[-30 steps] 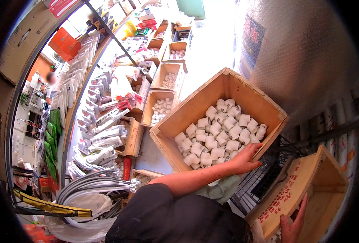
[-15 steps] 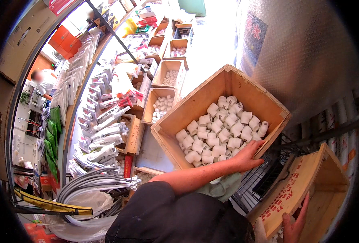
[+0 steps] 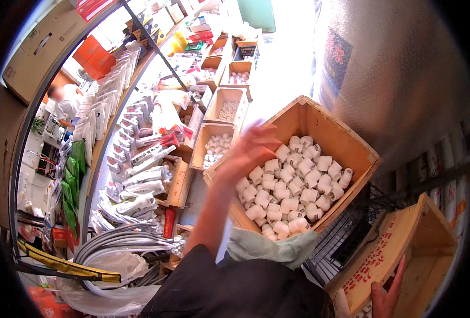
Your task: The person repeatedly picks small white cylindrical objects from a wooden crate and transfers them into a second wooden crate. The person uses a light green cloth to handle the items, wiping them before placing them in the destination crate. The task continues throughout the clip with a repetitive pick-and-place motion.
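A large open wooden box (image 3: 346,132) stands tilted before me, partly filled with white plastic pipe elbows (image 3: 298,185). My left hand (image 3: 251,151) is raised over the box's left wall, slightly blurred, fingers stretched apart and nothing seen in them. At the lower right my right hand (image 3: 388,294) grips the edge of a second wooden box (image 3: 370,265), which is tipped and has red print on its side. A few white fittings show below that edge. Part of the right hand is cut off by the picture's lower rim.
A grey-green cloth (image 3: 272,246) lies against the near side of the large box. Black wire racking (image 3: 341,238) stands between the two boxes. Wooden boxes of white fittings (image 3: 216,148) line the left, beside bagged goods and coiled grey hoses (image 3: 123,249). A person (image 3: 65,103) is far left.
My left hand has left the large box's near right edge and swung left and up to its left wall. The view has shifted slightly. My right hand stays on the tipped box.
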A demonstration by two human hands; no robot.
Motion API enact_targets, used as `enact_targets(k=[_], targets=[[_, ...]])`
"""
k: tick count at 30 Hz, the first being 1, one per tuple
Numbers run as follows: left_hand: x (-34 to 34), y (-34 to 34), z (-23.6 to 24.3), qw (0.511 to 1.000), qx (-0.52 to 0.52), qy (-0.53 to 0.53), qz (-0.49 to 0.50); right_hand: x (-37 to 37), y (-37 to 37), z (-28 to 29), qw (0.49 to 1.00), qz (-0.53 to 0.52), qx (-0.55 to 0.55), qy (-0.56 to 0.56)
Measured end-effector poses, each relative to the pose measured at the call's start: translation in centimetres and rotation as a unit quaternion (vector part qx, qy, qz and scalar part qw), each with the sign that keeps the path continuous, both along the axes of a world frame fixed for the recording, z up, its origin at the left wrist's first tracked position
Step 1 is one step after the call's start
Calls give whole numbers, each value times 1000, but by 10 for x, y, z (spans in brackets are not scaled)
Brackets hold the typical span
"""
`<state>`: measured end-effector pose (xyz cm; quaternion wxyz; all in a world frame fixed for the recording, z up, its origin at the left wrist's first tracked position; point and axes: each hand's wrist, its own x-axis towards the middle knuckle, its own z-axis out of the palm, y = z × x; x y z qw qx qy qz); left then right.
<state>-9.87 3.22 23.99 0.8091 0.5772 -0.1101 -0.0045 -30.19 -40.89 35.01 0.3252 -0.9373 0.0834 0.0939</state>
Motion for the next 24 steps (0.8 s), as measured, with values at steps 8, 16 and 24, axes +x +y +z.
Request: enact_targets(k=[8,16,24], targets=[[-83,230,-69,842,-435,-50,315,-1,-6,-9,998,-24,50,13],[-162,241,-202,730,-489,79,471,0,-4,-6,999,-20,32,12],[-164,247,-197,735,-496,72,457,4,2,1,1000,-15,16,18]])
